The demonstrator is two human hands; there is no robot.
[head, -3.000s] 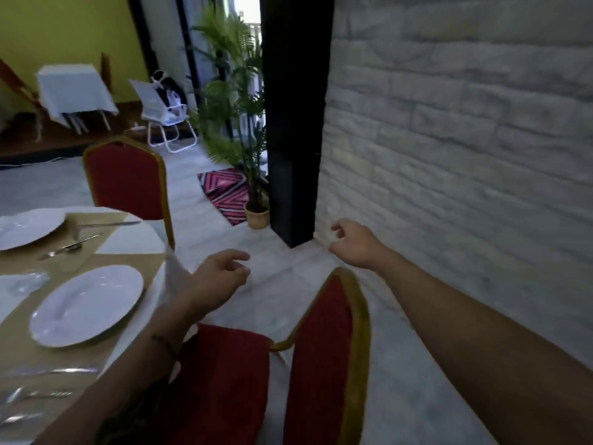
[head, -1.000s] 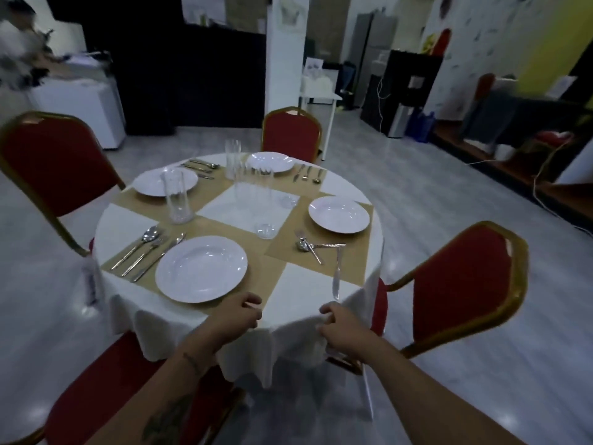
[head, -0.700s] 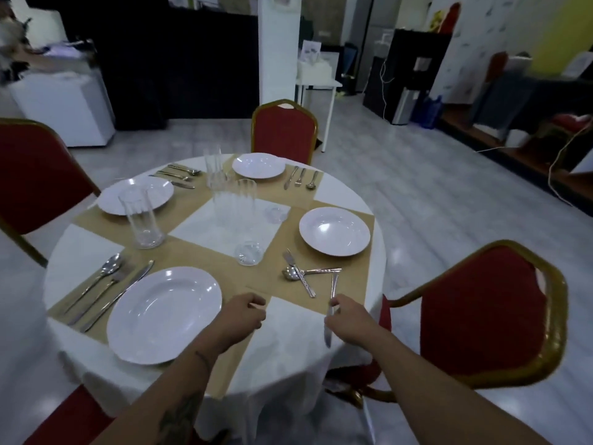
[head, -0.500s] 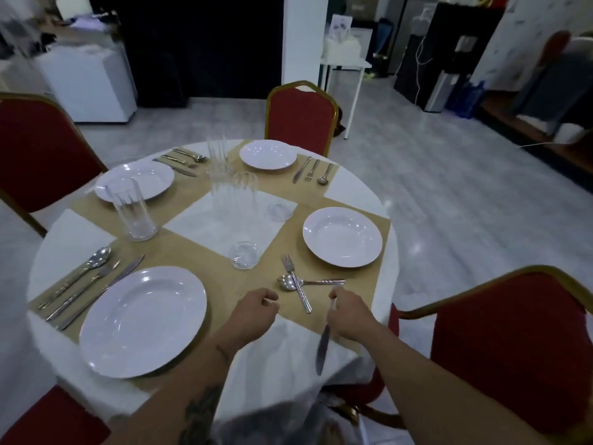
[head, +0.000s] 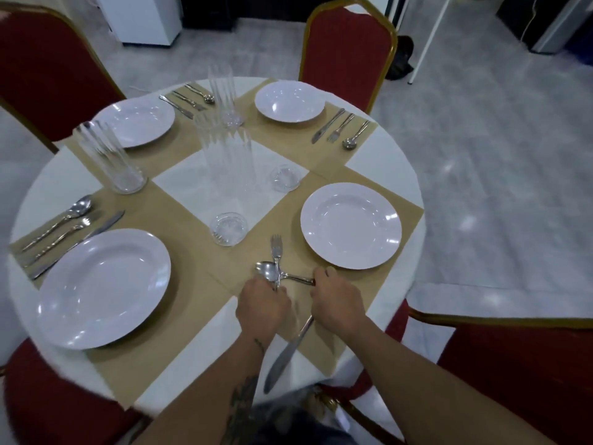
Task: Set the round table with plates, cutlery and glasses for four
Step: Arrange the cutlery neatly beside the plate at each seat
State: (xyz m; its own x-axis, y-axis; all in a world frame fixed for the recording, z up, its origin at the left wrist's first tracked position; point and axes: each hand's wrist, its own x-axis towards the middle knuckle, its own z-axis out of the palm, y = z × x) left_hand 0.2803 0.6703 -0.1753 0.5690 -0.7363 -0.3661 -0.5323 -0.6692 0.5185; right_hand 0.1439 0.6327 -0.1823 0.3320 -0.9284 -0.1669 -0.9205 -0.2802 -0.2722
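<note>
The round table [head: 385, 149] has a white cloth and tan placemats. White plates lie at the near left [head: 102, 284], right [head: 351, 224], far side [head: 288, 102] and far left [head: 134, 123]. Tall clear glasses stand at the left [head: 109, 159] and bunched in the middle [head: 227, 162]. A fork [head: 276, 252] and a spoon [head: 268, 271] lie crossed beside the right plate. My left hand [head: 261, 306] curls over the fork's handle. My right hand [head: 337, 303] grips a knife [head: 285, 354], blade pointing toward me, and its fingers touch the end of the spoon's handle.
Cutlery sets lie at the left [head: 64, 229], far right [head: 340, 126] and far side [head: 189, 97]. Red chairs with gold frames stand at the far side [head: 346, 46], far left [head: 48, 69], near right [head: 513, 364] and near left [head: 48, 396].
I have turned from the wall to the table and leaned in. Both hands moved from the table edge onto the crossed fork and spoon; the right hand has kept the knife.
</note>
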